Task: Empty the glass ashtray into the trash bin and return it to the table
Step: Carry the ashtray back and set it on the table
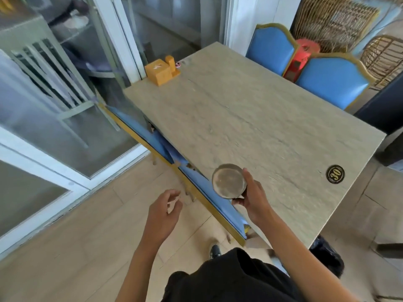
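Observation:
My right hand [254,198] grips a round glass ashtray [229,181] by its right side, tilted so its face turns toward me, above the near left edge of the stone-look table [250,118]. No contents show in the glass. My left hand [164,211] hovers over the floor left of the table, fingers loosely curled and holding nothing. A black bag-lined trash bin [327,256] is partly visible under the table's near right corner.
A yellow wooden holder [162,70] stands at the table's far left corner. A round black "30" sticker [335,174] marks the near right side. Blue chairs [331,80] line the far side, and another blue chair [205,186] is tucked along the left edge. Glass doors stand at left.

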`<state>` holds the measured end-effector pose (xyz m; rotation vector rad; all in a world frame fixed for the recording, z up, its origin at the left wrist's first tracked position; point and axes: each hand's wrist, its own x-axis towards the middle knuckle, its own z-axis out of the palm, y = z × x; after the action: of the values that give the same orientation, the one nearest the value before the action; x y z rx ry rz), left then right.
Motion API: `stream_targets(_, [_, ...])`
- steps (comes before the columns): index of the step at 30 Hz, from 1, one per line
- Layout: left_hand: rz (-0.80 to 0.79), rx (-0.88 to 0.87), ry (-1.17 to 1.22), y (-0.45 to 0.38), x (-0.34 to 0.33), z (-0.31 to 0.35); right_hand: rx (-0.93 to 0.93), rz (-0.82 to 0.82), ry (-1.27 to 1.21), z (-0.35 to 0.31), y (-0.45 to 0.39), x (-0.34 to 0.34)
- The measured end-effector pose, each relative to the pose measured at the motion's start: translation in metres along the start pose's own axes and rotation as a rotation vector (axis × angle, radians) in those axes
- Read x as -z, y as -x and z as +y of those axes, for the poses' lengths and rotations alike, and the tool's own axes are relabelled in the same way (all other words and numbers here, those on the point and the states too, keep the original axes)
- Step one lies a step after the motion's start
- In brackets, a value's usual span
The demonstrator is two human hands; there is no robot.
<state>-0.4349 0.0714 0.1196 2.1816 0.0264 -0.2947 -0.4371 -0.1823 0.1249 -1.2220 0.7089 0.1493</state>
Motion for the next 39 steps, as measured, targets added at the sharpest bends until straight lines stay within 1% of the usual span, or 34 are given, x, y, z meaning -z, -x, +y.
stream_targets(5, [-0.043,-0.045,0.006,-0.068,0.024,0.007,0.022,0.013,0.001,-0.02,-0.034,-0.034])
stream_targets(10, [-0.13,-0.068,0.076,-0.137,0.049,0.008,0.018,0.117,-0.035,-0.023,-0.065,-0.072])
stream_targets(12, [-0.245,-0.081,0.103,-0.166,0.059,0.013,0.018,0.176,-0.061,-0.022,-0.075,-0.092])
stream_targets(13, [-0.336,-0.102,0.1,-0.181,0.063,0.016,0.017,0.21,-0.073,-0.022,-0.079,-0.101])
stream_targets(15, [-0.528,-0.165,0.034,-0.21,0.072,0.019,0.014,0.281,-0.108,-0.021,-0.085,-0.124])
stream_targets(17, [-0.628,-0.269,-0.054,-0.236,0.078,0.022,0.018,0.343,-0.133,-0.022,-0.09,-0.148])
stream_targets(20, [-0.669,-0.474,-0.172,-0.269,0.083,0.025,0.028,0.416,-0.156,-0.027,-0.093,-0.181])
stream_targets(22, [-0.691,-0.572,-0.206,-0.284,0.083,0.027,0.043,0.459,-0.193,-0.029,-0.091,-0.197])
stream_targets(26, [-0.798,-0.661,-0.177,-0.298,0.076,0.034,0.064,0.522,-0.218,-0.028,-0.088,-0.211])
stream_targets(31, [-0.801,-0.77,-0.156,-0.296,0.06,0.041,0.075,0.535,-0.242,-0.024,-0.085,-0.204])
stream_targets(36, [-0.827,-0.868,-0.261,-0.294,0.036,0.051,0.136,0.572,-0.164,-0.019,-0.08,-0.181])
stream_targets(39, [-0.82,-0.915,-0.334,-0.295,0.02,0.056,0.14,0.6,-0.092,-0.013,-0.086,-0.163])
